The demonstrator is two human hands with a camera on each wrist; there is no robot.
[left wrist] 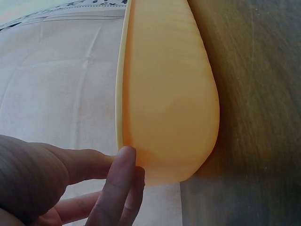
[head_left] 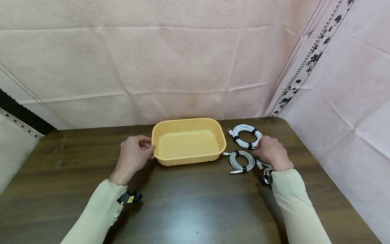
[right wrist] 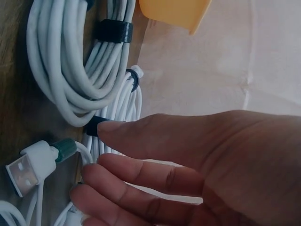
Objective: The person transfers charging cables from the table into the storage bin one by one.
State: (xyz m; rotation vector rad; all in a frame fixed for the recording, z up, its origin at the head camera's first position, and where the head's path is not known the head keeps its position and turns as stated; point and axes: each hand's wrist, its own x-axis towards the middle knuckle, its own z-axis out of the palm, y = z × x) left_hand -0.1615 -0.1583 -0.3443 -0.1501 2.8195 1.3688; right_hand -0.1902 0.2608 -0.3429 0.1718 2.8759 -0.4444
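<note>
My left hand (head_left: pixel 136 154) pinches the left rim of a yellow plastic basin (head_left: pixel 189 158), thumb and fingers on opposite sides of the edge in the left wrist view. The basin sits on the table. To its right lies a large white cable coil (head_left: pixel 238 139) tied with black straps. My right hand (head_left: pixel 271 152) is at this coil's near right side, thumb tip by a strap (right wrist: pixel 95 126), thumb and fingers apart. A smaller grey cable coil (head_left: pixel 234 163) lies just left of the right hand. Partly hidden under the right wrist is another white cable (head_left: pixel 268 170).
A USB plug (right wrist: pixel 24 172) with a green band on its cord lies below the right fingers. The dark wooden table (head_left: pixel 182 196) meets cloth-covered walls (head_left: pixel 182 67) behind and at the right.
</note>
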